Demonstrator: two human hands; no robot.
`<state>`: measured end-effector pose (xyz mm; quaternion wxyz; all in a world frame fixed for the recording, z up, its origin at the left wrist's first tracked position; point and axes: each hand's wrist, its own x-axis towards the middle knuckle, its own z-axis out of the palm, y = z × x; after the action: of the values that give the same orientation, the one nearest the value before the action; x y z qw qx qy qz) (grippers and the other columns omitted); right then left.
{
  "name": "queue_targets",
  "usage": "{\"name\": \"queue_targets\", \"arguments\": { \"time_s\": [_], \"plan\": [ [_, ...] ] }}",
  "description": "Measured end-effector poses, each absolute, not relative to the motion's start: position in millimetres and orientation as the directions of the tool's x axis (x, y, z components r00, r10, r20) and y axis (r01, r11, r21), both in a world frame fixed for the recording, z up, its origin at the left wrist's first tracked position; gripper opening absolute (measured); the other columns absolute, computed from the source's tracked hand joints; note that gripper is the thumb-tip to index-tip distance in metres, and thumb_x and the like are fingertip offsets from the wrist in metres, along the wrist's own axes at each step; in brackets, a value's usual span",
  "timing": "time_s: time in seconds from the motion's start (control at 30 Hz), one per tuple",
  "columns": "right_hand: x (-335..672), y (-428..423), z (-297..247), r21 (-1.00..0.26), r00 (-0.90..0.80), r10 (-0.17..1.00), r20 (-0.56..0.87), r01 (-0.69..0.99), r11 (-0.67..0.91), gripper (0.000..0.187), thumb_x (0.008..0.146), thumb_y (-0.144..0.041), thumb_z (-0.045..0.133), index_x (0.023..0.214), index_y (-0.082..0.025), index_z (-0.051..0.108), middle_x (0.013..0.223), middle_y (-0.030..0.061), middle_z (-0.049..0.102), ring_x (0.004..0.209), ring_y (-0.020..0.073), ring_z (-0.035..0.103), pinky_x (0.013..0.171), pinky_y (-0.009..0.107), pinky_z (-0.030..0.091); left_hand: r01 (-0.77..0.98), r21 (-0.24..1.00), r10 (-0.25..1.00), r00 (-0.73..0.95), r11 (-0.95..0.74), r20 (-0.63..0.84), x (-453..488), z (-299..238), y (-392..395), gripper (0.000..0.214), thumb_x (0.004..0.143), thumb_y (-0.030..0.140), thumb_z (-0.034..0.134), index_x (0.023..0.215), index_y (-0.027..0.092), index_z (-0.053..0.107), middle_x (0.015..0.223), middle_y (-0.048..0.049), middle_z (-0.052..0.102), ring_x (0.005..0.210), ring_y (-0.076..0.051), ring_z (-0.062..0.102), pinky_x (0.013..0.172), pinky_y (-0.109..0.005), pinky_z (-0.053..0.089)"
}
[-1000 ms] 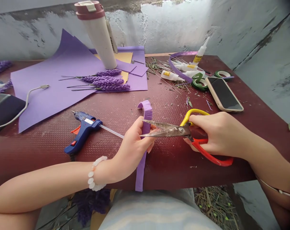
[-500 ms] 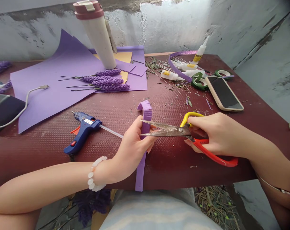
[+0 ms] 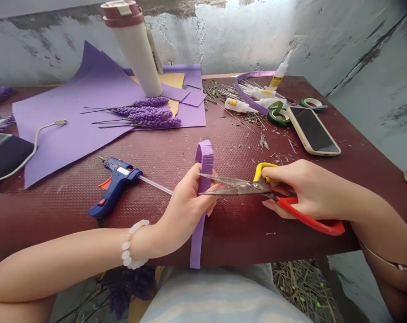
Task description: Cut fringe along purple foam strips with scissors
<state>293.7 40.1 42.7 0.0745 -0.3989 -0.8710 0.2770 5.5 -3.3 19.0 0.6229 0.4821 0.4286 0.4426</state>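
The middle of the purple strip (image 3: 206, 159) is hidden behind the left grip (image 3: 183, 208), so only its curled, notched upper end and its straight lower tail show. The far end of the clear glue stick (image 3: 153, 183) is lost near the same wrist and thumb. At the left edge, a dark box (image 3: 8, 154) and some purple sprigs (image 3: 0, 96) are cut off by the frame, and a dark purple bunch (image 3: 127, 289) below the tabletop (image 3: 237, 237) is partly covered by the forearm. The bases of several glue bottles (image 3: 239, 106) are hard to sort out among the thin wires and clippings

The bottles carry yellow labels whose print is too small to read; the white label on the blue glue gun (image 3: 118, 181) is equally illegible. The phone (image 3: 313, 131) shows a dark screen

The left grip is closed around the strip, pinching it between thumb and fingers, with the curl rising above and the tail hanging below past the tabletop's near edge. The right grip (image 3: 304, 188) is wrapped through the yellow and red handles of the scissors (image 3: 257, 185). Their blades stand parted, tips at the strip beside the left fingers; whether they straddle it cannot be told
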Motion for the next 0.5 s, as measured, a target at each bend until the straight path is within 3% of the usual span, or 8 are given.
{"name": "queue_targets", "arguments": {
  "time_s": [0.2,0.5],
  "plan": [
    [294.3,39.9,36.3,-0.487,-0.679,0.735,0.002,0.641,0.593,0.03,0.1,-0.053,0.073,0.085,-0.035,0.055,0.06,-0.0066,0.05,0.047,0.0202,0.042,0.058,0.041,0.035,-0.125,0.985,0.967,0.238,0.118,-0.085,4.0,16.8,-4.1,0.052,0.097,0.055,0.105,0.092,0.025,0.063,0.062,0.0091,0.058,0.053,-0.009,0.047,0.053,-0.023,0.038],
    [292.5,38.9,41.4,-0.534,-0.7,0.712,-0.044,0.619,0.576,0.037,0.101,-0.051,0.076,0.083,-0.034,0.049,0.064,-0.0062,0.054,0.052,0.0203,0.05,0.059,0.039,0.035,-0.129,0.985,0.965,0.251,0.117,-0.082,4.3,18.3,-4.5,0.053,0.097,0.058,0.105,0.092,0.026,0.063,0.062,0.009,0.057,0.053,-0.01,0.044,0.05,-0.025,0.035]
  ]
}}
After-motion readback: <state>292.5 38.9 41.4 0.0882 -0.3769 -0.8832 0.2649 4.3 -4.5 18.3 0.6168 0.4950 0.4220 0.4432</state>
